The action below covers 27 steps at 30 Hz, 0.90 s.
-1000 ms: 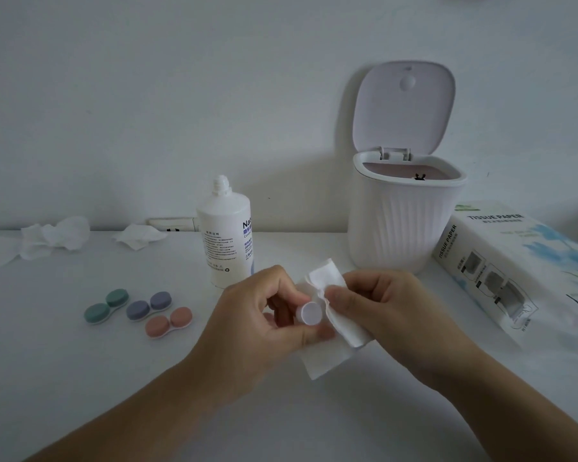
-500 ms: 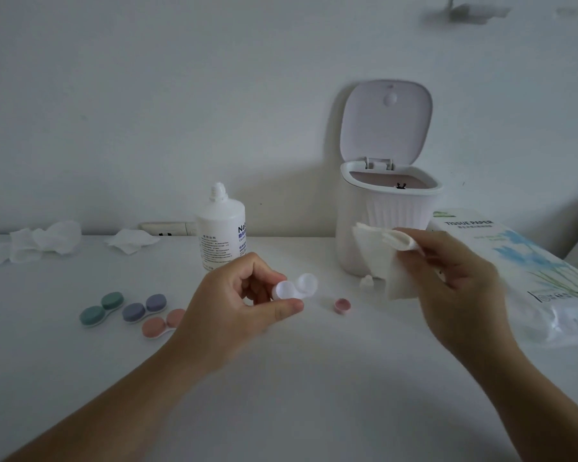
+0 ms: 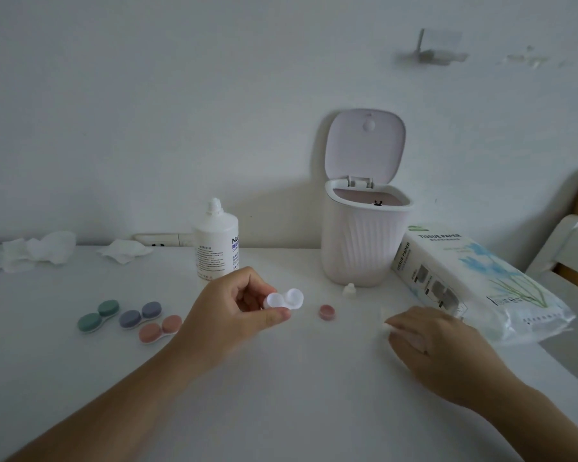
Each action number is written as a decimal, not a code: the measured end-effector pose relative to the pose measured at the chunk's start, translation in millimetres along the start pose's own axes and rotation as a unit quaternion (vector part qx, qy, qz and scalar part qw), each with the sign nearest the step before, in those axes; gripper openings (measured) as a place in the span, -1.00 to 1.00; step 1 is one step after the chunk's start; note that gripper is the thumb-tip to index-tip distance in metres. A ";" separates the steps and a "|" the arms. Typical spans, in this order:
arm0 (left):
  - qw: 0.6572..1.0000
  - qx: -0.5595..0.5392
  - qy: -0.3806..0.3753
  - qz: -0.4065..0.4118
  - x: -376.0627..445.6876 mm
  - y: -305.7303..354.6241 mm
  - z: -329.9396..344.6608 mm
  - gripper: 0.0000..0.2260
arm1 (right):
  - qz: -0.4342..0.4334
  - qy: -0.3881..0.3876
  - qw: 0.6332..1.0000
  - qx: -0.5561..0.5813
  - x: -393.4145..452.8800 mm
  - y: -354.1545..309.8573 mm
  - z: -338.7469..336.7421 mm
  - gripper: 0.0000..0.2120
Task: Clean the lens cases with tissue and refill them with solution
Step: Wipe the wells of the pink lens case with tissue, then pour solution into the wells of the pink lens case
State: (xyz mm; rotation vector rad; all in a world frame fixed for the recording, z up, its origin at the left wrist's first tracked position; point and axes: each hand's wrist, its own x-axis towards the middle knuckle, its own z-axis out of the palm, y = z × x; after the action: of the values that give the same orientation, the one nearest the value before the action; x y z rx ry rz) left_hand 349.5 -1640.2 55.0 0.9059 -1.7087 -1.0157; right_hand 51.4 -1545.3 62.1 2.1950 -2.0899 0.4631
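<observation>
Lens case first: the clear white plastic double-well lens case sat uncapped in the left hand, pinched between thumb and curled fingers just above the white table, near centre. Whether its wells held any liquid could not be made out. To its right a small pink round cap lay on the table, apart from the case. Over on the left, three closed cases sat close together: a green lens case, a purple lens case and a pink-orange lens case.

Farther back stood the white solution bottle, its nozzle bare, and its small white bottle cap rested at the foot of the ribbed white desktop bin. The bin's lid stood up and open; the inside showed pinkish, with a small dark speck at the far rim, contents otherwise unreadable.

The right hand was low on the table, palm down, fingers over a white tissue of which only a corner peeked out; the hand was blurred, so its hold could not be told. Just beyond lay the tissue paper pack. Crumpled white tissues lay far left against the wall.
</observation>
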 end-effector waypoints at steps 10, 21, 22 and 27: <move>0.999 -0.033 -0.024 -0.010 2.0 -2.5 -0.4 -0.65 | -0.026 0.026 0.975 0.220 27.7 -37.1 -16.1 -0.51; 0.999 -0.026 -0.019 0.004 2.9 -1.8 -0.9 -0.65 | -0.097 -0.094 0.894 0.427 70.0 -72.3 9.6 -0.83; 1.000 -0.017 0.004 0.020 2.3 -1.0 -1.5 -0.66 | -0.095 -0.090 0.892 0.434 70.3 -70.0 11.2 -0.83; 0.952 0.069 0.247 0.167 6.6 4.5 -17.5 -0.85 | -0.043 -0.054 0.860 0.505 70.3 -59.6 21.4 -0.88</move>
State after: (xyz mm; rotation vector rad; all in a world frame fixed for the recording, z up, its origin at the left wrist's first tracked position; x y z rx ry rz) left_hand 363.3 -1648.4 65.5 0.8341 -1.4453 -0.4022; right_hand 115.6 -1614.5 69.6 2.7926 -1.9974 1.7991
